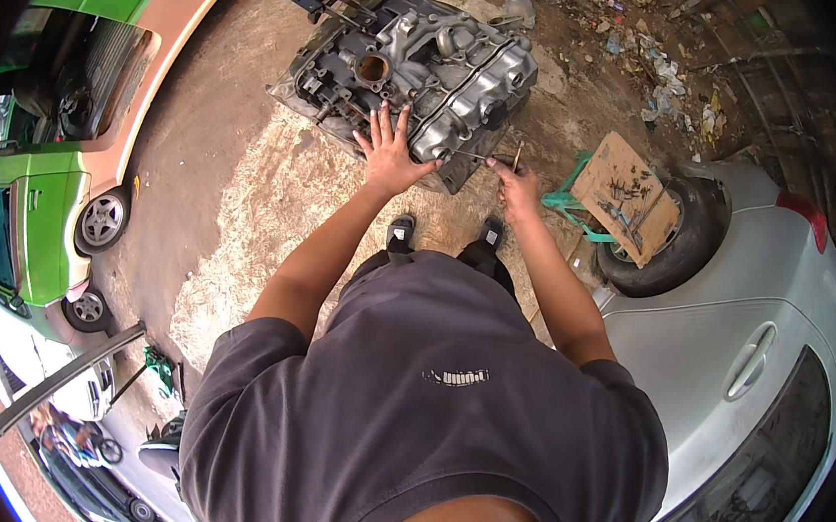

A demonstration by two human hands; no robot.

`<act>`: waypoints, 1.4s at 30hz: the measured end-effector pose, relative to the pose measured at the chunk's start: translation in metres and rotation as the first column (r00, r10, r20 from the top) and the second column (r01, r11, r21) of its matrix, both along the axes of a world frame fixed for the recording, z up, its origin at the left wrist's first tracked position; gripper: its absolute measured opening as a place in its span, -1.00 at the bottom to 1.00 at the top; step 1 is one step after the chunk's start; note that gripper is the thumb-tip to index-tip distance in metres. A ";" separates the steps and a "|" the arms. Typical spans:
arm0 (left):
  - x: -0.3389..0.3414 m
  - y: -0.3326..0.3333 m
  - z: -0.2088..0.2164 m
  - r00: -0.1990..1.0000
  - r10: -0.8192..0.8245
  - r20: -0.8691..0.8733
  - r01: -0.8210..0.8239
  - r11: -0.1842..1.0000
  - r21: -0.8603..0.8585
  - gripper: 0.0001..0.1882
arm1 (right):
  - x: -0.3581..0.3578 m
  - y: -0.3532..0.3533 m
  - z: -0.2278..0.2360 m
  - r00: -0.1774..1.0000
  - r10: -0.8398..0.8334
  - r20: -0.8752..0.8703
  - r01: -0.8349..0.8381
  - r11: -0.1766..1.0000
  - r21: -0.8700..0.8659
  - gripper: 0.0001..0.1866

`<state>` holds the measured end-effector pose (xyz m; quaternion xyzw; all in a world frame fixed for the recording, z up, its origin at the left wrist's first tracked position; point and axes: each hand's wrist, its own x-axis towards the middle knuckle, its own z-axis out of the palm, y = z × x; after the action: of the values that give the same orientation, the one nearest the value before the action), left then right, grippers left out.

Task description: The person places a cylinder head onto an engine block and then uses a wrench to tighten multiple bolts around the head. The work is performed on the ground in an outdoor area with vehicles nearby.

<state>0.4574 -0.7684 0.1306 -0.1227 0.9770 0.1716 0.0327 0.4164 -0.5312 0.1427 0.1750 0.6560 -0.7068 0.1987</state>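
Observation:
A large grey metal engine (425,63) stands on the ground in front of me. My left hand (392,159) lies on its near side, fingers spread wide and holding nothing. My right hand (516,188), just right of the engine's near corner, is closed on a thin-shafted metal tool (469,154). The shaft points left, and its tip meets or comes very close to the engine's near end. A short thin piece sticks up by my right fingers; I cannot make out whether it belongs to the same tool.
Right of me, a brown board (628,195) with small metal parts and tools rests on a green stool (568,200), beside the wheel of a silver car (736,259). A green and tan vehicle (60,150) is parked at left. Litter (667,84) covers the far right ground.

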 end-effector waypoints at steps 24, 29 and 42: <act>-0.001 -0.023 -0.028 0.968 -0.223 -0.118 0.228 0.973 0.032 0.03 | 0.060 -0.070 -0.044 0.930 -0.265 -0.256 0.278 0.960 0.018 -0.75; -0.001 -0.027 -0.028 0.960 -0.249 -0.128 0.253 0.967 0.019 -0.01 | 0.059 -0.077 -0.035 0.966 -0.147 -0.214 0.168 0.983 0.080 -0.69; -0.002 -0.031 -0.030 0.963 -0.253 -0.090 0.256 0.966 0.027 0.01 | 0.041 -0.075 -0.044 0.964 -0.075 -0.254 0.099 0.992 0.083 -0.75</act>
<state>0.4556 -0.7989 0.1009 0.0121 0.9816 0.1898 0.0149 0.4578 -0.6064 0.0991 0.1223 0.7002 -0.6995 0.0743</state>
